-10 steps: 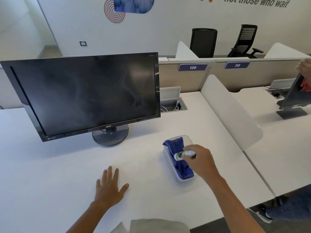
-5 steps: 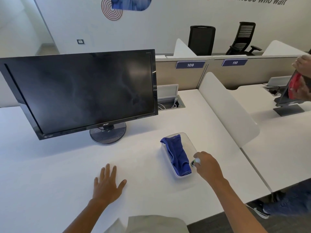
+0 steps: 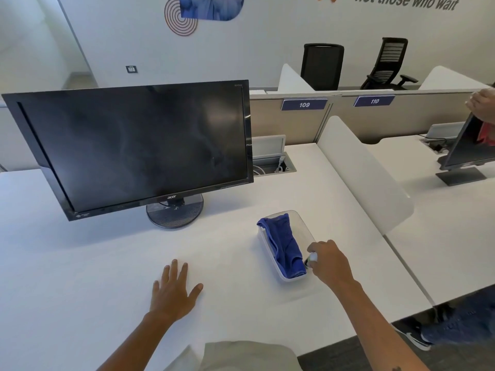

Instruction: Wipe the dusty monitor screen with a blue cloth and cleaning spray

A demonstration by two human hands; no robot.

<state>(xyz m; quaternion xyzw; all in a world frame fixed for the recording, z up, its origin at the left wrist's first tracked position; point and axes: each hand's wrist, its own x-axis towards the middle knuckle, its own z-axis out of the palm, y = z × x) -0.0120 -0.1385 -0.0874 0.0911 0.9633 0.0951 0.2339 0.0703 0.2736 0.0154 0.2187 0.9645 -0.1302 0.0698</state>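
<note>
The monitor [image 3: 134, 148] stands on a round base at the back left of the white bench [image 3: 80, 263], its dark screen turned slightly to the right and marked with pale, smeary dust. To its right and nearer the person, a clear shallow tray [image 3: 302, 223] lies on the bench with its long side running away from the camera. A blue cloth [image 3: 284, 245] lies bunched inside the tray, filling most of its left half from the far end to the near end.

The right hand [image 3: 329, 263] is at the near right corner of the tray, its fingers curled round a small spray bottle [image 3: 312, 257], of which only a white tip shows between thumb and forefinger. The bottle's tip sits just beside the near end of the cloth; whether they touch cannot be told. The left hand [image 3: 174, 287] lies flat on the bench, palm down with fingers spread and straight, holding nothing, well apart from the tray and in front of the monitor base.

Behind the monitor an open cable hatch [image 3: 273, 164] sits in the bench top. A curved white divider [image 3: 361, 172] separates this bench from the next, where a second monitor [image 3: 468, 151] stands and another person's hand [image 3: 482, 105] rests on its top edge.
</note>
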